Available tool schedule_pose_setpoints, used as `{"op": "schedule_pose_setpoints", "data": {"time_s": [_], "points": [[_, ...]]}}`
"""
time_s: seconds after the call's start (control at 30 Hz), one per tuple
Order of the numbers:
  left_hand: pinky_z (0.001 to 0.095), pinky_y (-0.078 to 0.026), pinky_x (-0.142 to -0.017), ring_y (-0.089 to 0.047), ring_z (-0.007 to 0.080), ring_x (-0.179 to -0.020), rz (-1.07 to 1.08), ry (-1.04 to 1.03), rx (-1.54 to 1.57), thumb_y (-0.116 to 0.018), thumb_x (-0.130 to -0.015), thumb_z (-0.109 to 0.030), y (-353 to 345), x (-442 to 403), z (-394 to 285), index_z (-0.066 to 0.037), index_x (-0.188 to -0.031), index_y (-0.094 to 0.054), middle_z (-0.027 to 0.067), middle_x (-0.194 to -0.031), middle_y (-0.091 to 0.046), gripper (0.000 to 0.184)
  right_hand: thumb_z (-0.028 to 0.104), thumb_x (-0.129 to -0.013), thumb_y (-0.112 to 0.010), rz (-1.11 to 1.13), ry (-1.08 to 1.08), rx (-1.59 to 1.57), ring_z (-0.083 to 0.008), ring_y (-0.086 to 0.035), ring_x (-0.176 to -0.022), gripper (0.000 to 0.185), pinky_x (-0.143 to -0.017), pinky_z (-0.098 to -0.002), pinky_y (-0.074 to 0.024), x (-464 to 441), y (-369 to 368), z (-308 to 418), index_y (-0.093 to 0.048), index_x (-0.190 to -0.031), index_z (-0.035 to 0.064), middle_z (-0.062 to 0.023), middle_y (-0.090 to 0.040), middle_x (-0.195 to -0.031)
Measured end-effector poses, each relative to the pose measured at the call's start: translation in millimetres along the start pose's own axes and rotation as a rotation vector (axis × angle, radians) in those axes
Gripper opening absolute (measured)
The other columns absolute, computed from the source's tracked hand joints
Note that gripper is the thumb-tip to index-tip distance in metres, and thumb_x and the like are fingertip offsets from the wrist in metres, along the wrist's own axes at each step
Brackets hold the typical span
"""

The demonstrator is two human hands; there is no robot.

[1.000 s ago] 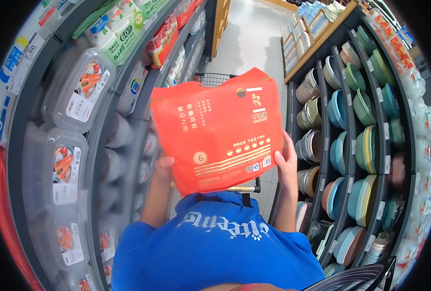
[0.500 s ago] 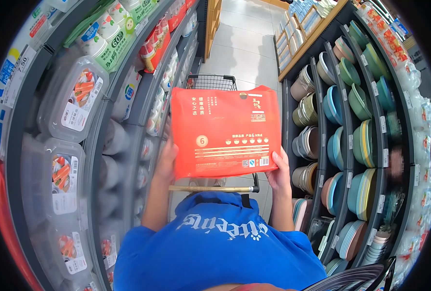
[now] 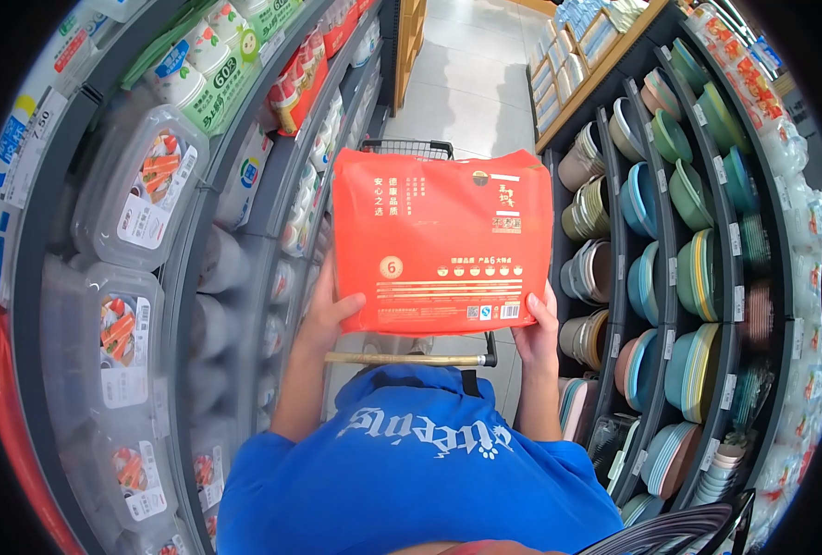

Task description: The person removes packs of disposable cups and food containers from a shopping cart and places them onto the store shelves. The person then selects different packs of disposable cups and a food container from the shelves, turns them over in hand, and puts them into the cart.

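Between my two hands is a large red plastic package (image 3: 439, 227) with white and gold print and a barcode near its lower right corner. My left hand (image 3: 329, 301) grips the lower left side, its thumb lying on the printed face. At the lower right corner, my right hand (image 3: 539, 326) is wrapped round the edge with the thumb near the barcode. The fingers behind the package are hidden, and so are its contents. Behind and below it is a shopping cart, whose handle (image 3: 406, 359) shows just under the package.
Plastic food containers (image 3: 120, 338) and packs of paper cups (image 3: 212, 69) fill the shelves at left. To the right, stacked basins and bowls (image 3: 693, 277) stand on dark shelves. The tiled aisle floor (image 3: 462, 69) runs ahead, past the cart basket (image 3: 406, 148).
The package has shifted slightly right and tilted to face me more squarely. My left thumb now lies on its front face, where before that hand was at the side edge.
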State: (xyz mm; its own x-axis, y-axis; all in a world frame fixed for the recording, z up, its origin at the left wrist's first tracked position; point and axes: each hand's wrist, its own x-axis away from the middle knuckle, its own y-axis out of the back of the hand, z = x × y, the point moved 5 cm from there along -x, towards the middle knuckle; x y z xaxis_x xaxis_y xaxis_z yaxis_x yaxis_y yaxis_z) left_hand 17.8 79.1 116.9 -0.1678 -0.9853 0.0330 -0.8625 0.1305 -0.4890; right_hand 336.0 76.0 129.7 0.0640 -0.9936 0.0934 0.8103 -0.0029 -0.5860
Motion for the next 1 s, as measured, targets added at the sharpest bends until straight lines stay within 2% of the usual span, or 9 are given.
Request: {"op": "schedule_pose_setpoints", "data": {"time_s": [0.2,0.4,0.43,0.53,0.6,0.7,0.8,0.9,1.0], "points": [[0.0375,-0.026,-0.121,-0.031,0.0222,-0.148,-0.018,0.0,0.003,-0.075,-0.081,-0.02,-1,-2,4,0.0,-0.16,-0.016,0.0132,-0.159,-0.031,0.101,0.022,-0.087,-0.072,-0.034,-0.035,0.007,-0.0234,-0.059,-0.125,0.074,-0.105,-0.0395,-0.0495,-2,2,-1,-0.037,-0.146,-0.0027,-0.0164,-0.056,-0.136],[0.0383,-0.04,-0.112,-0.048,0.0232,-0.135,-0.074,0.154,-0.226,-0.074,-0.087,-0.016,10,-13,31,-0.002,-0.153,-0.031,0.0102,-0.148,-0.046,0.08,0.032,-0.075,-0.087,0.084,0.249,0.698,-0.0272,-0.056,-0.127,0.101,-0.108,-0.04,-0.0433,16,-2,22,-0.032,-0.15,-0.0054,-0.0174,-0.054,-0.136],[0.039,-0.043,-0.109,-0.052,0.0232,-0.13,-0.118,0.123,-0.018,-0.074,-0.088,-0.018,16,-16,46,-0.002,-0.149,-0.037,0.0097,-0.142,-0.051,0.073,0.036,-0.072,-0.09,0.1,0.271,0.827,-0.0298,-0.055,-0.126,0.106,-0.107,-0.0411,-0.0439,28,-17,25,-0.032,-0.151,-0.0055,-0.0187,-0.054,-0.136],[0.0405,-0.048,-0.102,-0.059,0.0234,-0.121,-0.212,0.068,0.521,-0.073,-0.09,-0.02,29,-28,94,-0.002,-0.14,-0.049,0.0087,-0.13,-0.061,0.058,0.048,-0.08,-0.083,0.766,0.383,1.007,-0.0427,-0.054,-0.127,0.091,-0.108,-0.0507,-0.0418,39,-69,34,-0.045,-0.144,-0.0047,-0.0259,-0.051,-0.141],[0.0406,-0.048,-0.102,-0.06,0.0238,-0.12,-0.25,0.097,0.691,-0.073,-0.09,-0.02,27,-25,121,-0.002,-0.139,-0.05,0.0089,-0.128,-0.062,0.057,0.045,-0.088,-0.075,1.046,0.271,0.73,-0.0419,-0.049,-0.133,0.082,-0.112,-0.0498,-0.0372,41,-85,21,-0.043,-0.146,-0.0034,-0.0245,-0.048,-0.145],[0.0407,-0.048,-0.101,-0.061,0.0243,-0.119,-0.296,0.208,0.709,-0.073,-0.09,-0.02,23,-13,158,-0.002,-0.137,-0.052,0.0094,-0.126,-0.063,0.055,0.039,-0.094,-0.07,0.583,0.163,0.991,-0.0357,-0.044,-0.14,0.077,-0.116,-0.0467,-0.0341,14,-46,-31,-0.036,-0.152,0.0003,-0.0201,-0.043,-0.152],[0.0409,-0.049,-0.101,-0.061,0.0248,-0.118,-0.342,0.301,0.654,-0.073,-0.09,-0.021,23,-6,188,-0.002,-0.135,-0.053,0.0098,-0.124,-0.064,0.052,0.035,-0.095,-0.071,0.408,-0.458,0.445,-0.0287,-0.043,-0.14,0.081,-0.116,-0.0439,-0.0354,-8,0,-103,-0.028,-0.156,0.0048,-0.0153,-0.042,-0.153],[0.0411,-0.049,-0.1,-0.062,0.0253,-0.117,-0.379,0.388,0.552,-0.073,-0.09,-0.021,31,-1,203,-0.001,-0.133,-0.055,0.0103,-0.122,-0.065,0.05,0.042,-0.09,-0.076,0.347,-0.631,0.002,-0.025,-0.049,-0.136,0.09,-0.112,-0.0424,-0.0412,-13,26,-158,-0.027,-0.156,0.0052,-0.0131,-0.047,-0.149],[0.0412,-0.049,-0.099,-0.063,0.0257,-0.116,-0.401,0.445,0.455,-0.073,-0.091,-0.021,41,-3,208,-0.001,-0.132,-0.056,0.0107,-0.12,-0.066,0.048,0.032,-0.09,-0.078,0.435,-0.863,-0.171,-0.0228,-0.052,-0.133,0.085,-0.111,-0.0406,-0.0444,-3,32,-163,-0.03,-0.154,0.0049,-0.0116,-0.049,-0.147]]}}
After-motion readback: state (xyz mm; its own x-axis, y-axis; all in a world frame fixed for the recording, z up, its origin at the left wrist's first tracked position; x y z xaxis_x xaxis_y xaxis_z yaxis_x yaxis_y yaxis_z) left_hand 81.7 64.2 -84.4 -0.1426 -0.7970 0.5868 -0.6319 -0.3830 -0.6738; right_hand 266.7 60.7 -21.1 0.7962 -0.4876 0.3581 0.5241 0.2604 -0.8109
